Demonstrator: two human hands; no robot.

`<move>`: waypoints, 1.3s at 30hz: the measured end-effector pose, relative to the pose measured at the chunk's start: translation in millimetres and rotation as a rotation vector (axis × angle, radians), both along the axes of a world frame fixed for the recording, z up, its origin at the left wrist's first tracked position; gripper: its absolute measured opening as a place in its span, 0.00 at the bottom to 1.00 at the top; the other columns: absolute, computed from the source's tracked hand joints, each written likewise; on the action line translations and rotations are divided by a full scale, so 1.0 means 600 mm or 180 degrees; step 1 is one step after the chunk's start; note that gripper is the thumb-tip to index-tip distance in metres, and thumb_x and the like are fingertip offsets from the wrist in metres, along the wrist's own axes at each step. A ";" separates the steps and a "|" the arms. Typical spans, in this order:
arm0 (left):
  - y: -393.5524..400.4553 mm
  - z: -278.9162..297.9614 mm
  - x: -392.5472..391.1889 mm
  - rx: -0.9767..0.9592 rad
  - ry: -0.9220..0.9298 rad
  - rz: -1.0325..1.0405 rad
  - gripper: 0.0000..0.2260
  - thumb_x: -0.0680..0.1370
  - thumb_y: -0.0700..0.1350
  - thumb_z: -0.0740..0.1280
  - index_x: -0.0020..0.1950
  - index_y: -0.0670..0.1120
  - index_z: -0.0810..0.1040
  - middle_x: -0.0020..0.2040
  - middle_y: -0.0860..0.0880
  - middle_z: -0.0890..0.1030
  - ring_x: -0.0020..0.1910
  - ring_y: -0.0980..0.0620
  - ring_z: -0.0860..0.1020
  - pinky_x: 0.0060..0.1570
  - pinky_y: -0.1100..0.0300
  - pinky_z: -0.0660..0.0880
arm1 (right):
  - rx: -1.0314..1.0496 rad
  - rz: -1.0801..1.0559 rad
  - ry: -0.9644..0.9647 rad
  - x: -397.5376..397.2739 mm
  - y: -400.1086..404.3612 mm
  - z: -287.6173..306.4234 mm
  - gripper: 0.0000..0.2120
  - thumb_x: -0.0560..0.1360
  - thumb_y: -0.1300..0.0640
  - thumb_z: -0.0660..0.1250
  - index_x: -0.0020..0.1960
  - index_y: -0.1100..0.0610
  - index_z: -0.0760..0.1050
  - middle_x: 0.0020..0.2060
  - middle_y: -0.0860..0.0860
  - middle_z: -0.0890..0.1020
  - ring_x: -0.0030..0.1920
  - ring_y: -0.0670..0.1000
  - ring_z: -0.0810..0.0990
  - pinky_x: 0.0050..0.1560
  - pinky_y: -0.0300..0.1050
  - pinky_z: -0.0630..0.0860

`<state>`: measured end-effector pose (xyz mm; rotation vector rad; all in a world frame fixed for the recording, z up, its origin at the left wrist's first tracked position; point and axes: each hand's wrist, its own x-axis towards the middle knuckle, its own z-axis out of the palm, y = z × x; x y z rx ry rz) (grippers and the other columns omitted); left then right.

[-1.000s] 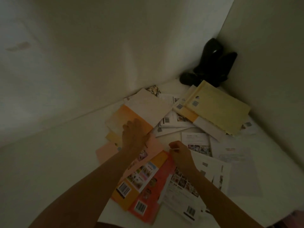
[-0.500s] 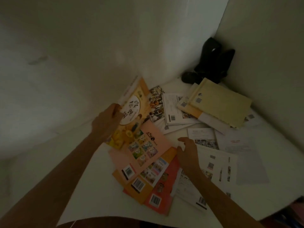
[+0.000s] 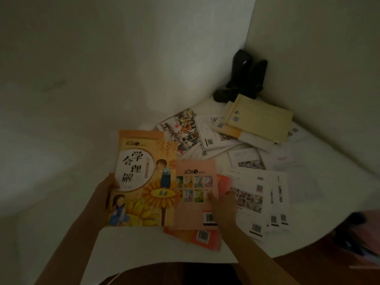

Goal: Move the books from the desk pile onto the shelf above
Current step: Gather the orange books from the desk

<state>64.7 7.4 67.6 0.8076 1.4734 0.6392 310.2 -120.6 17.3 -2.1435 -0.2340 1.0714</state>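
Here, a person's left hand (image 3: 106,194) grips the left edge of an orange sunflower-cover book (image 3: 144,179), raised above the white desk (image 3: 144,243). The right hand (image 3: 223,202), fingers spread, rests on a pink book (image 3: 195,202) atop the scattered pile.

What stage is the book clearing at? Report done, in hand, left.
Done: nothing visibly shelved; the shelf is out of view. In hand: the left hand grips the orange sunflower book, lifted; the right hand rests on the pink book. Left: the pink book, the yellow books and white booklets on the desk.
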 end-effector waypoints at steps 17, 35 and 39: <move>-0.051 -0.097 -0.109 -0.0034 0.0669 -0.0207 0.14 0.76 0.46 0.68 0.56 0.38 0.75 0.40 0.36 0.79 0.28 0.47 0.73 0.29 0.59 0.72 | 0.0029 -0.0261 0.0642 -0.044 0.065 0.038 0.10 0.75 0.64 0.65 0.36 0.58 0.69 0.30 0.54 0.77 0.29 0.53 0.76 0.33 0.46 0.76; -0.088 -0.099 -0.184 -0.0666 -0.0214 0.0264 0.38 0.73 0.69 0.37 0.54 0.45 0.76 0.46 0.44 0.81 0.46 0.45 0.79 0.45 0.52 0.75 | 0.0262 0.3011 -0.0549 -0.422 0.166 0.080 0.17 0.78 0.51 0.59 0.57 0.63 0.74 0.54 0.56 0.79 0.54 0.56 0.78 0.49 0.43 0.72; -0.097 -0.114 -0.206 -0.0697 -0.0422 0.0330 0.42 0.68 0.75 0.39 0.39 0.47 0.84 0.41 0.41 0.82 0.39 0.46 0.81 0.43 0.53 0.78 | 0.0262 0.3135 -0.0516 -0.442 0.143 0.044 0.27 0.79 0.39 0.53 0.53 0.62 0.74 0.51 0.58 0.78 0.53 0.56 0.77 0.49 0.43 0.69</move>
